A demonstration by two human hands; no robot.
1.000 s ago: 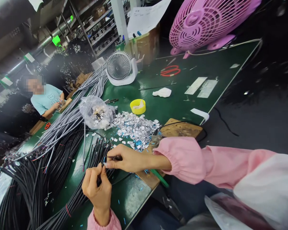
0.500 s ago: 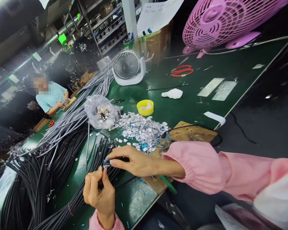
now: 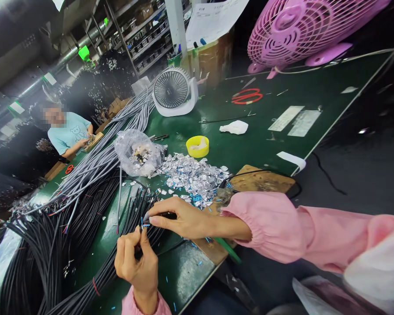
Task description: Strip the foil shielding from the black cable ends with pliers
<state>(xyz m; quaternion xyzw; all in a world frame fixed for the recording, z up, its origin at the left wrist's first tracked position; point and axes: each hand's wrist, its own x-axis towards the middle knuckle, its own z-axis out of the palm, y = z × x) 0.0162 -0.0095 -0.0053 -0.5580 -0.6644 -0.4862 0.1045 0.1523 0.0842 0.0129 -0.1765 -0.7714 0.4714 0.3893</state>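
Note:
My left hand (image 3: 136,258) is closed, thumb and forefinger pinching the end of a black cable. Thin blue and red wires (image 3: 145,225) stick out from that end between my two hands. My right hand (image 3: 174,218) comes in from the right, its thumb and fingertips pinched at the same wires. Whether it also holds a small tool is hidden by the fingers. Beneath and behind my hands lies a bundle of black cables (image 3: 134,214). A heap of silvery foil scraps (image 3: 193,177) with blue wire bits lies just beyond my right hand.
A plastic bag (image 3: 131,148) of scraps, a yellow ring-shaped dish (image 3: 197,146) and a small fan (image 3: 174,92) stand behind. Grey cables (image 3: 95,162) run along the left. Red-handled scissors (image 3: 248,96) and a pink fan (image 3: 302,39) are farther back. A co-worker (image 3: 68,131) sits across.
Both hands keep nearly the same pinch on the cable end and its wires. The view has shifted very slightly.

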